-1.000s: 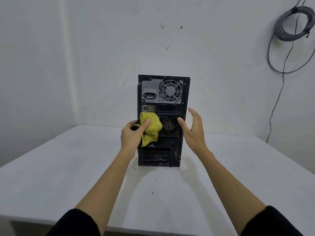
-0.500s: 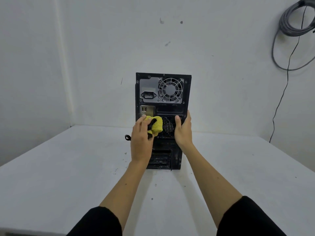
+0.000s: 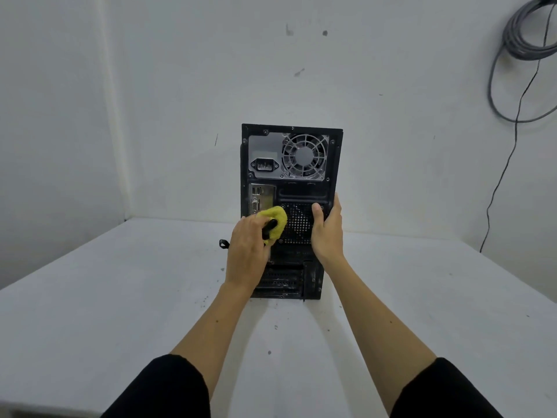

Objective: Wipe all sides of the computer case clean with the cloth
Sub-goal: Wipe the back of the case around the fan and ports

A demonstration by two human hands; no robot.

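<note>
One computer case upright mid-table, rear facing. One yellow cloth, bunched in left hand, against its back. Right hand now gripping its right edge, closer than before.

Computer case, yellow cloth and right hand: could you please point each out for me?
computer case point(image 3: 304, 156), head view, on the fan grille.
yellow cloth point(image 3: 275, 215), head view, on its bunched top.
right hand point(image 3: 327, 233), head view, on its back.
</note>
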